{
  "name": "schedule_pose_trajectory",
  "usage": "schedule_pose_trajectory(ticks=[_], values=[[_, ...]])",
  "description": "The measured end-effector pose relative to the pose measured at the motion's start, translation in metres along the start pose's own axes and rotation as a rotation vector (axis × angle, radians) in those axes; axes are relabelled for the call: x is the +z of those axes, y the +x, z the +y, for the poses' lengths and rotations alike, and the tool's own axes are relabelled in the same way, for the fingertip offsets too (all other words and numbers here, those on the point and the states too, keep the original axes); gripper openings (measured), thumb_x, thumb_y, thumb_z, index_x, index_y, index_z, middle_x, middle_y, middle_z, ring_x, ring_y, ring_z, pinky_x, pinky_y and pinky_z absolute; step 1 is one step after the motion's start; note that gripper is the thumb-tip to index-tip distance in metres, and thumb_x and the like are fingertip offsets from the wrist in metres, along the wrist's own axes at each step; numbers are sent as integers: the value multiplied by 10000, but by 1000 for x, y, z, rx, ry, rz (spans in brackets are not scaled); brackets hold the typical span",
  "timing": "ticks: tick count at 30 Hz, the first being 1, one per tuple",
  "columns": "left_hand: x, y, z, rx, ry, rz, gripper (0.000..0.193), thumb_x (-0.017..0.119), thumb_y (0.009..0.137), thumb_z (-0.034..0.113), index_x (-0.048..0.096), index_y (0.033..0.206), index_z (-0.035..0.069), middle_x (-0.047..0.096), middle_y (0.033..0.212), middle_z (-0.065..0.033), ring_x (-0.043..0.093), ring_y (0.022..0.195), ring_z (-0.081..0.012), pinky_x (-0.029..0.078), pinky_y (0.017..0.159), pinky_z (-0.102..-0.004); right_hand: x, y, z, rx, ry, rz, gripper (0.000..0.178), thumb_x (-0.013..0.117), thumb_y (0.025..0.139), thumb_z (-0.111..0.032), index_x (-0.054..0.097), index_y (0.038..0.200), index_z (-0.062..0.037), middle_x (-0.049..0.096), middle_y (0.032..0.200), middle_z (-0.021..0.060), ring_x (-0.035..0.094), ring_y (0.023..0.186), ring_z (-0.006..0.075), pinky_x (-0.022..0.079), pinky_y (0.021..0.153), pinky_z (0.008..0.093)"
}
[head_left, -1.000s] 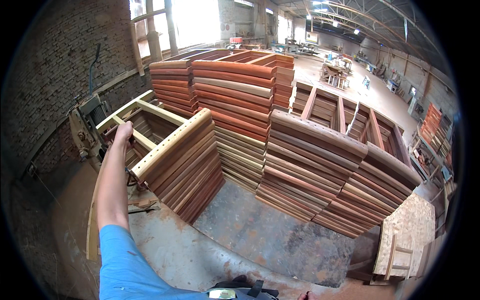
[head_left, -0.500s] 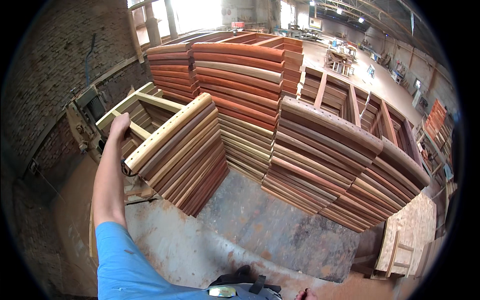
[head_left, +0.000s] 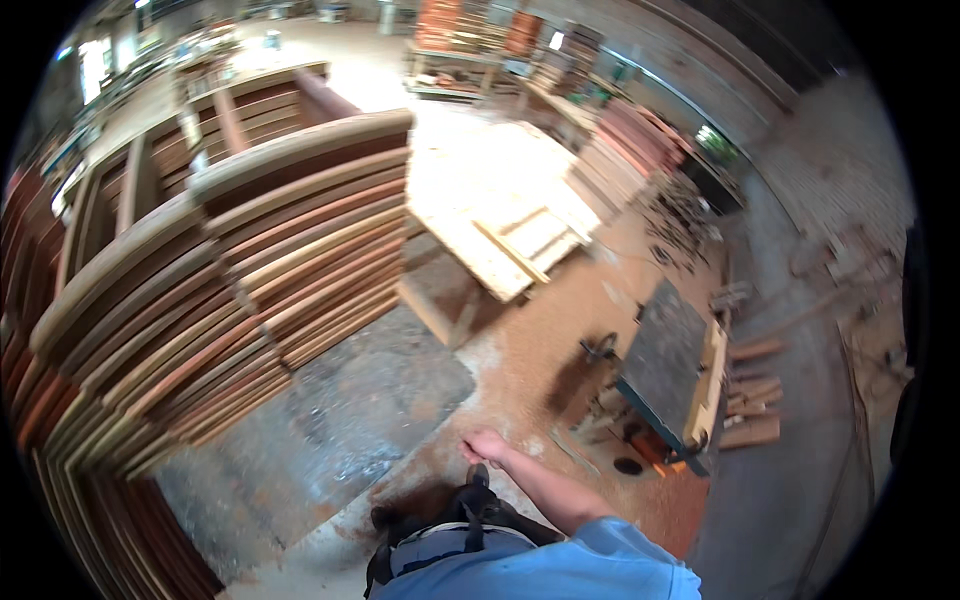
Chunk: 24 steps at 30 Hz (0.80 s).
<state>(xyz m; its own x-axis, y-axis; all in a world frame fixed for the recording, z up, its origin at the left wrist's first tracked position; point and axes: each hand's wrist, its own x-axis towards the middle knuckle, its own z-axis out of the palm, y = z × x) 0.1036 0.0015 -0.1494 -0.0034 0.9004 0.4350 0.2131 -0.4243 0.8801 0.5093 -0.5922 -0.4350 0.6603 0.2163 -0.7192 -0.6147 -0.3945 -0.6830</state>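
Note:
My right hand [head_left: 484, 446] hangs in front of my body at the lower middle, over the floor beside a dark metal sheet [head_left: 330, 440]. Its fingers are curled in, and no object shows in them. The bare forearm runs back to a blue sleeve at the lower right. My left hand is out of view. Stacked wooden frames [head_left: 310, 235] with rounded, multi-coloured edges rise on the left, well apart from my hand. At the lower left, more stacked wooden pieces [head_left: 100, 500] lean into the picture, blurred.
A pale board [head_left: 455, 225] with wooden strips on it stands beyond the stacks. To the right is a machine with a dark flat table [head_left: 665, 340] and a wooden fence. Loose wood blocks [head_left: 752, 400] lie past it. Reddish planks [head_left: 635, 150] are piled farther back.
My view has swung to the right, away from the brick wall and the pale frame my left hand was touching. The left arm has left the picture; my right arm has come into it.

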Motion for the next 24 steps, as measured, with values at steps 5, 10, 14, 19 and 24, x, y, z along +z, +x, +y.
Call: schedule_pose_trajectory(ticks=[5, 10, 14, 19, 24], values=[[170, -157, 3, -83, 127, -510, 416, 618, 925, 426, 613, 1097, 47, 626, 927, -122, 622, 867, -260, 526, 747, -402, -83, 43, -13, -96, 31, 93, 336, 492, 1015, -304, 649, 844, -61, 595, 643, 32, 572, 541, 136, 486, 498, 279], [264, -287, 4, -197, 317, -930, 418, 603, 934, 415, 612, 1126, 44, 629, 964, -144, 623, 905, -279, 522, 773, -406, -203, 135, -84, -296, -217, 296, 295, 575, 943, -316, 657, 943, -33, 671, 783, 101, 649, 674, 198, 522, 599, 351], [301, -359, 13, -297, 529, -1053, 421, 591, 941, 406, 611, 1150, 41, 632, 993, -161, 623, 936, -295, 518, 795, -410, -266, 193, -205, -489, -533, 576, 422, 656, 852, -254, 595, 1163, 24, 664, 1067, 248, 636, 1033, 414, 501, 905, 479], [318, -414, 52, -448, 767, -1088, 426, 576, 950, 396, 609, 1179, 38, 636, 1030, -183, 623, 974, -315, 514, 821, -414, -328, 279, -276, -503, -847, 589, 440, 687, 848, -254, 546, 1199, -29, 626, 1213, 185, 555, 1197, 345, 433, 1033, 450], [319, -442, 86, -556, 906, -1077, 432, 561, 959, 385, 608, 1208, 36, 640, 1067, -205, 623, 1012, -334, 509, 847, -419, -355, 357, -267, -445, -1114, 546, 369, 648, 875, -203, 576, 1200, -43, 624, 1222, 150, 573, 1187, 279, 286, 1143, 482]])
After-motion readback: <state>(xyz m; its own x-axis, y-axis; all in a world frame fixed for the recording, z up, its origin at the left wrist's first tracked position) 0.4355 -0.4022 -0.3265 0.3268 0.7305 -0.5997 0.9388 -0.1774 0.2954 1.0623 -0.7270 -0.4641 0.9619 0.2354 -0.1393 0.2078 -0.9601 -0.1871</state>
